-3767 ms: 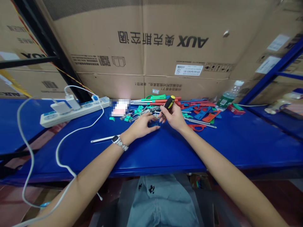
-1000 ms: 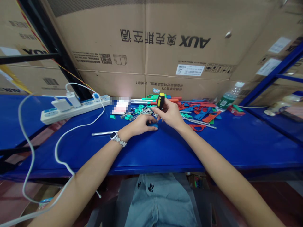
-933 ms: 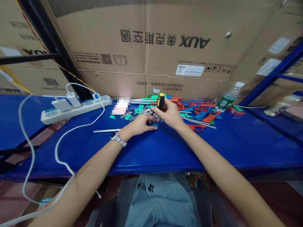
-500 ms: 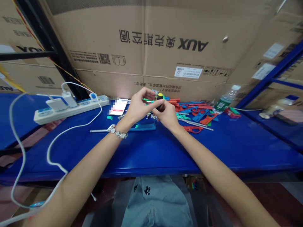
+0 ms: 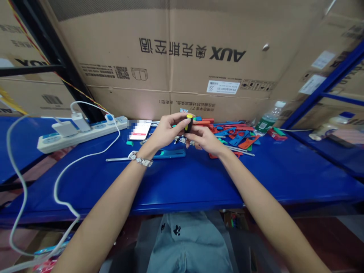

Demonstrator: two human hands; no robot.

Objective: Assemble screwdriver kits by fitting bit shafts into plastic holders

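Between the left hand (image 5: 168, 131) and right hand (image 5: 206, 140), a stubby black-and-yellow plastic screwdriver handle (image 5: 189, 124) tilts slightly (yellow end uppermost), pinched in each hand's fingertip grip; a long blue plastic piece (image 5: 173, 153) lies beside the left wrist on the glossy blue worktop (image 5: 187, 182).

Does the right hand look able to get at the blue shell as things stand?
Probably yes: the blue shell lies close by with its right end uncovered, though the right hand is at the screwdriver.
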